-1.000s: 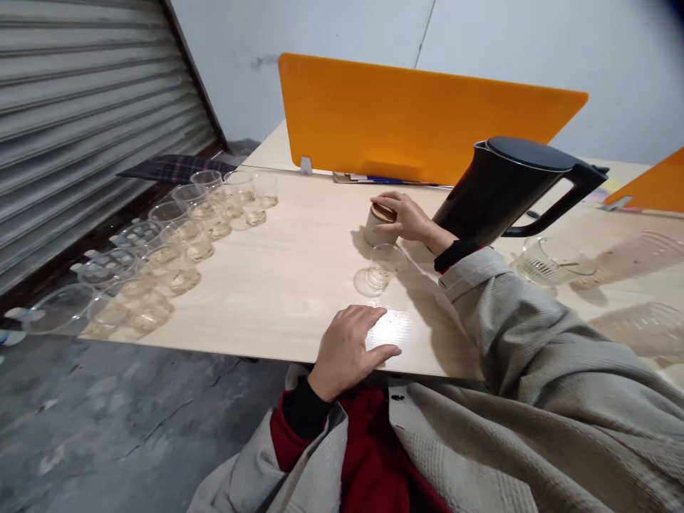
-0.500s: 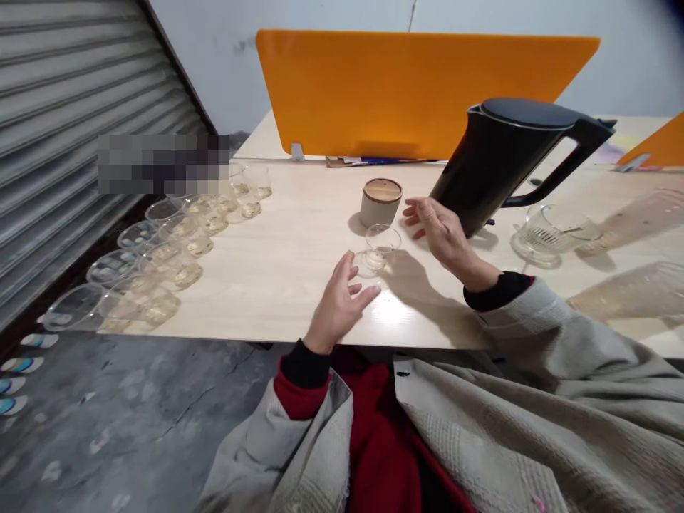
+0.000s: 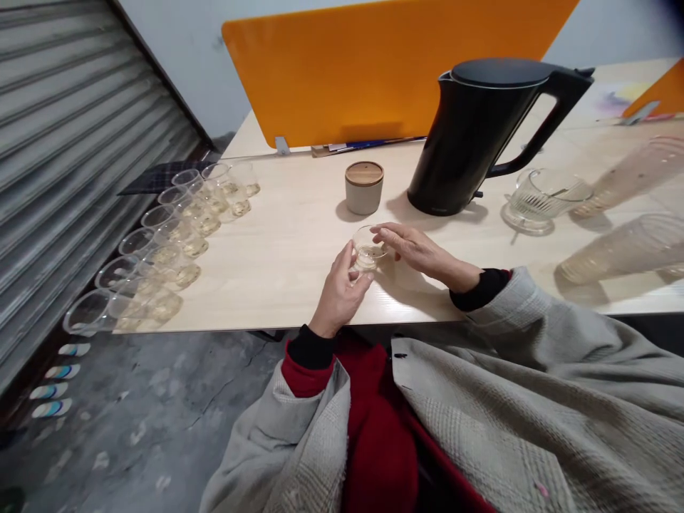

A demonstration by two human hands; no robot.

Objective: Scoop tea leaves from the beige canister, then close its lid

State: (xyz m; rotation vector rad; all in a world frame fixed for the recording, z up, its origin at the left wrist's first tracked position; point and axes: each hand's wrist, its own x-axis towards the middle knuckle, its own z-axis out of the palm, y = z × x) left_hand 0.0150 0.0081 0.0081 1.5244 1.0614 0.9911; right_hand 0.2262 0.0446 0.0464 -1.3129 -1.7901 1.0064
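Note:
A small clear glass cup (image 3: 368,251) stands on the table in front of me with a little pale liquid in the bottom. My left hand (image 3: 340,291) curves round its left and near side, thumb in front. From the right, my right hand (image 3: 415,249) lays its fingers over the cup's rim. Both hands touch the cup, and its right side is partly hidden by my fingers. Just behind it sits a grey canister (image 3: 364,196) with a wooden lid. A black electric kettle (image 3: 464,142) stands upright beyond my right hand.
Clear plastic cups (image 3: 179,274) with pale liquid stand in rows at the table's left edge. To the right are a ribbed glass dripper (image 3: 545,203) and tall stacked plastic cups (image 3: 625,249). An orange partition (image 3: 342,78) closes off the back.
My hands have closed in on the small glass cup from both sides and now touch it. My right hand has come down and nearer. The view has shifted slightly.

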